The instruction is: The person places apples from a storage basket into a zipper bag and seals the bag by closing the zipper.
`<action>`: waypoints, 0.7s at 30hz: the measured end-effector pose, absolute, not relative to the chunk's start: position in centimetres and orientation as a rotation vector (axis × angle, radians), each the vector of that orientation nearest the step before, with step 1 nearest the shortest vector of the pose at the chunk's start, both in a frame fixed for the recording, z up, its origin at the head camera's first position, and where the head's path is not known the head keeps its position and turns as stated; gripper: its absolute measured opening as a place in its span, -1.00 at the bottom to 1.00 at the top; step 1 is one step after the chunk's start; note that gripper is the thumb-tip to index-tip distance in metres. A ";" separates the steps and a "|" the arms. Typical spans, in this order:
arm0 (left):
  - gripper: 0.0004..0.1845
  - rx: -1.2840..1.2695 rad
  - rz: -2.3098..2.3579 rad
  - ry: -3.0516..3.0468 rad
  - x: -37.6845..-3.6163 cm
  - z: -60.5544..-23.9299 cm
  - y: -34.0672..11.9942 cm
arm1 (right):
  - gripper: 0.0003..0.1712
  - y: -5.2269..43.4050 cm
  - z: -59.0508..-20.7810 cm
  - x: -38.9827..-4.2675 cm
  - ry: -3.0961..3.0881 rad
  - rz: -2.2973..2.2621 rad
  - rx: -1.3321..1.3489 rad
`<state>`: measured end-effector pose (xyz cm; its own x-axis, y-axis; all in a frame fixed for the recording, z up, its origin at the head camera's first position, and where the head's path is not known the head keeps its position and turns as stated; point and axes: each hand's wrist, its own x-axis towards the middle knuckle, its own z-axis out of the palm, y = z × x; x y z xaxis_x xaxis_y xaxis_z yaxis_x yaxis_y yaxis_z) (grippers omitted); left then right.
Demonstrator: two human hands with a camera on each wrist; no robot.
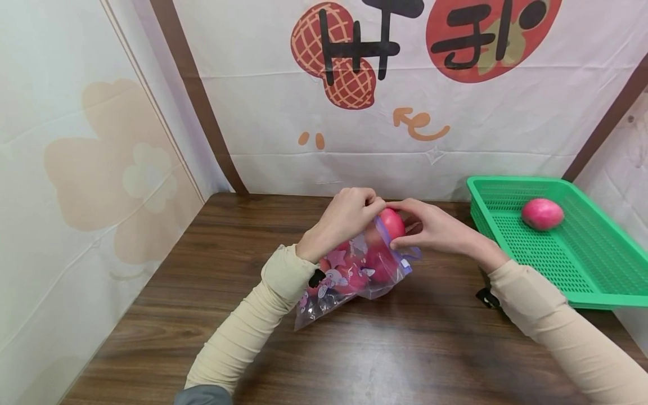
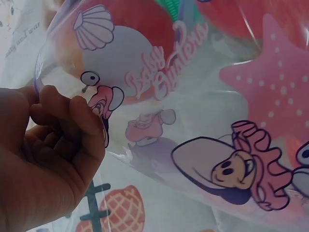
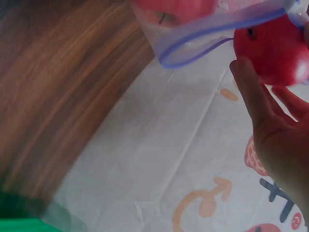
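Red apple (image 1: 392, 223) in right hand (image 1: 435, 229) grip, left hand (image 1: 344, 216) pinching printed bag (image 1: 354, 270) rim, green basket (image 1: 597, 264) nearby

Brown wooden table (image 1: 202, 292) — printed bag (image 1: 349, 278), green basket (image 1: 597, 264).

Long cream sleeves (image 1: 253, 320) (ribbed knit), black wrist straps (image 1: 316, 277), bare hands

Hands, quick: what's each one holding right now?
Left hand: pinches the rim of the printed bag.
Right hand: holds a red apple at the bag's mouth.
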<state>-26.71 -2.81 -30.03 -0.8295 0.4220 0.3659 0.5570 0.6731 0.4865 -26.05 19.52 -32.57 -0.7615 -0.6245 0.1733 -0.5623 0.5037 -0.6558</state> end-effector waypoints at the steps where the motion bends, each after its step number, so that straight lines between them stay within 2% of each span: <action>1: -0.70 -0.785 -0.889 -2.651 -26.7 -30.0 -2.9 | -0.10 19.5 -32.7 -26.0 2.606 -1.141 -1.058; 8: -0.69 -0.783 -0.947 -2.617 -26.7 -29.7 -3.3 | -0.22 20.3 -32.6 -25.8 2.503 -1.242 -1.041; 21: -0.64 -0.844 -0.937 -2.667 -26.9 -30.6 -3.3 | -0.44 24.8 -30.7 -26.1 2.778 -1.119 -0.847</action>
